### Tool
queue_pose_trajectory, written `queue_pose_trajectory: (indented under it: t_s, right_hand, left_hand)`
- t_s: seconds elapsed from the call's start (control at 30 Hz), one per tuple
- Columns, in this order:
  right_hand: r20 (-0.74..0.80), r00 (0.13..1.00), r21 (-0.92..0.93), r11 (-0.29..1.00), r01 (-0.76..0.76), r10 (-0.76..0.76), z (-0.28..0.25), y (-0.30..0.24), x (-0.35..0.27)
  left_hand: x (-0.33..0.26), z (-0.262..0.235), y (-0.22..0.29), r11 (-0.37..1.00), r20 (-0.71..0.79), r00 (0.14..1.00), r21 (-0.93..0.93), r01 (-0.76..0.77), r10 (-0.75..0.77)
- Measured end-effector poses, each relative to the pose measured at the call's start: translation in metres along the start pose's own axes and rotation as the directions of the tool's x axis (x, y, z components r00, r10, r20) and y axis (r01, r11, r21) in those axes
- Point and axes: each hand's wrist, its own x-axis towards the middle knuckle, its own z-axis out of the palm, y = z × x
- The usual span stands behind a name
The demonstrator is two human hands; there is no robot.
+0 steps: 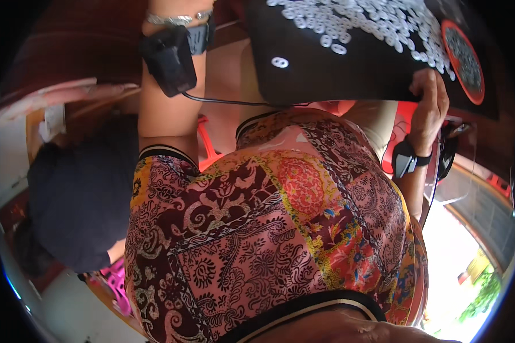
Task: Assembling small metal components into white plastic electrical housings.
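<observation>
A black tray (326,63) with many small white ring-shaped pieces (355,20) scattered on it fills the top of the head view. A round red-rimmed dish (464,60) sits at its right end. My right hand (432,100) grips the tray's near right edge, fingers curled over it, and a black strap device (405,160) sits on that wrist. My left forearm (169,108) reaches up past the tray's left side, wearing a silver bracelet (174,19) and a black device (169,60) with a cable. The left hand itself is cut off by the top edge.
My patterned red, pink and yellow garment (269,228) fills the middle. A person in dark clothing (77,200) is close on my left. Parts of a red plastic seat (209,146) show below me. Bright ground and greenery (486,291) lie at the lower right.
</observation>
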Motion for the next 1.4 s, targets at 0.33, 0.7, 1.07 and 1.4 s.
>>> queue_pose_trajectory:
  t_s: [0.33,0.7,1.07,1.4]
  right_hand:
    - [0.187,0.982,0.136,0.99,-0.023,-0.003,-0.014,0.008,0.003]
    - [0.25,0.968,0.054,0.997,-0.048,0.033,0.0,-0.004,0.011]
    - [0.254,0.965,-0.033,0.998,-0.059,0.065,-0.002,-0.003,0.008]
    - [0.278,0.96,0.119,0.99,-0.08,0.044,0.002,-0.006,0.007]
  left_hand:
    - [-0.068,-0.087,0.003,0.689,0.168,0.869,0.548,-0.474,0.465]
    - [-0.086,-0.144,-0.055,0.58,0.249,0.949,0.751,-0.316,0.195]
    - [-0.01,-0.13,-0.085,-0.028,0.727,0.685,0.686,-0.727,0.048]
    - [-0.058,-0.07,-0.085,0.423,0.118,0.993,0.899,-0.111,0.01]
